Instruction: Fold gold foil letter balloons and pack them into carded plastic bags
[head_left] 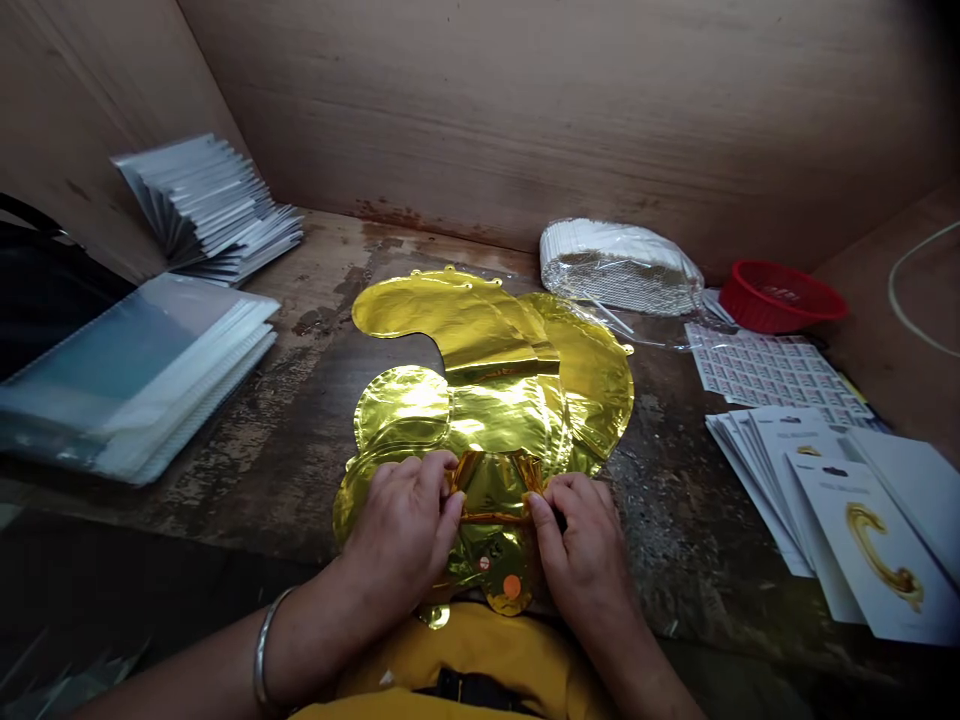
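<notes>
Two-handed pinch on gold foil (487, 410); gripped at one end of a crosswise fold (495, 517) by left hand (401, 515), at the other by right hand (589, 535); closed tight, thumb against forefinger, for both hands; spread at centre of counter (311, 420), running to near edge, in several overlapping layers; orange dot (511, 587) on nearest part; to the left, clear sleeves (135, 370), fanned white stack (217, 215) behind; to the right, C-printed cards (840, 500), printed sheet (776, 372) just beyond, red basket (780, 298) past that; at back, bagged white straws (619, 265).
</notes>
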